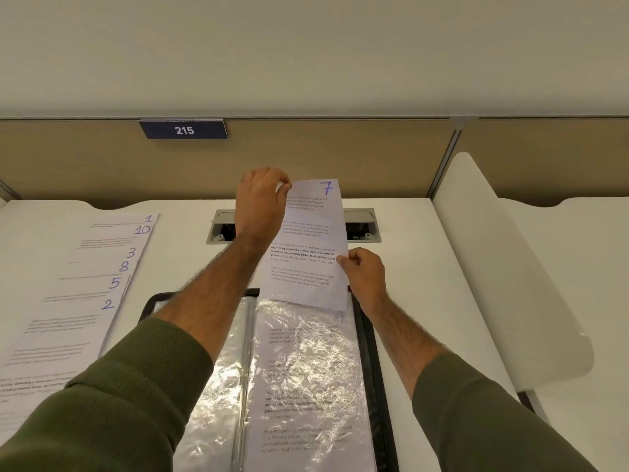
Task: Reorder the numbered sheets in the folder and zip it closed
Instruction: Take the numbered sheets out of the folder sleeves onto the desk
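Note:
An open black folder (369,338) with crinkled clear plastic sleeves (306,369) lies on the desk in front of me. A printed sheet marked 7 (308,243) is held up above the folder's far edge. My left hand (260,202) pinches its top left corner. My right hand (364,270) grips its right edge lower down. Under the raised sheet, a page marked 4 (299,403) sits inside the right sleeve. Several loose sheets (85,291) lie fanned on the desk at the left, showing the numbers 1, 10, 3, 8, 5 and 2.
A grey cable hatch (360,223) is set in the white desk (425,267) behind the raised sheet. A beige partition with a blue plate reading 215 (183,130) stands at the back. A white curved divider (503,267) rises at the right.

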`<state>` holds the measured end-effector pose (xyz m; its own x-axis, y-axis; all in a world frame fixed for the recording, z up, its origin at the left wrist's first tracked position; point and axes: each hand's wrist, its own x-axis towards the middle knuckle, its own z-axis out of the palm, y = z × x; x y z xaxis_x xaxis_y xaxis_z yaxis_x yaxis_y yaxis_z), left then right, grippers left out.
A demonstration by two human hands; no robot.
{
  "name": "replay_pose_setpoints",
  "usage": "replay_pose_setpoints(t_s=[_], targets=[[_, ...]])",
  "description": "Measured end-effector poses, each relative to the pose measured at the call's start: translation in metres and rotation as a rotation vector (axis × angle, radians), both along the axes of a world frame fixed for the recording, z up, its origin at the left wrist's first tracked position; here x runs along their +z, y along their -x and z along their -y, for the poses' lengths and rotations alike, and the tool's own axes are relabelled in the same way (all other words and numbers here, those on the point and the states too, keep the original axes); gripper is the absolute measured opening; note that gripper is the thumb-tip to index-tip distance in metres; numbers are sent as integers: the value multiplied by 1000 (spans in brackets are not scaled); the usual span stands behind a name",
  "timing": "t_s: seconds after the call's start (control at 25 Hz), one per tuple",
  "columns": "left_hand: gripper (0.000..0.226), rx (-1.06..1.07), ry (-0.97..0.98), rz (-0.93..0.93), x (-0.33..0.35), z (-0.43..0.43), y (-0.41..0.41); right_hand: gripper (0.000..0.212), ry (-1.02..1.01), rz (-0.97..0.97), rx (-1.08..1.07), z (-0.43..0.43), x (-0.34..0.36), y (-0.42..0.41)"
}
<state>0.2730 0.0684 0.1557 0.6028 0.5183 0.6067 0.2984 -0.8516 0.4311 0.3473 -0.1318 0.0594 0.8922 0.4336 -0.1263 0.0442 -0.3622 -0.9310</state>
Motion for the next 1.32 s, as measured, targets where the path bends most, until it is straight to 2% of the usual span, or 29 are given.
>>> replay_pose_setpoints(t_s=[0.12, 0.2, 0.28, 0.36, 0.6, 0.84, 0.88, 0.96, 1.04, 1.16, 1.32], targets=[[12, -27, -52, 71, 19, 1, 11, 15, -59, 37, -10, -14, 27, 3], [25, -1, -17, 103, 27, 0, 19, 16, -83, 111, -45, -20, 49, 9], [51, 74, 113, 166, 31, -3, 33, 15, -118, 198, -81, -22, 70, 14], [63, 133, 283, 230, 28, -7, 53, 14, -124, 260, -85, -23, 87, 20], [44, 179, 801, 86, -25, -16, 135, 12, -101, 315, 88, -44, 108, 68], [66, 230, 1158, 144, -72, -52, 237, 9, -103, 160, 323, -86, 106, 164], [60, 215, 1182, 183, -76, -63, 255, 9, -114, 126, 338, -95, 104, 182], [31, 200, 1204, 269, -79, -85, 295, 11, -126, 74, 335, -119, 97, 219], [14, 267, 1185, 309, -87, -114, 342, 15, -108, 37, 328, -148, 86, 259], [10, 327, 1108, 199, -97, -158, 410, 26, -67, -46, 270, -188, 56, 318], [9, 355, 975, -16, -102, -205, 488, 24, 3, -121, 105, -227, 4, 395]])
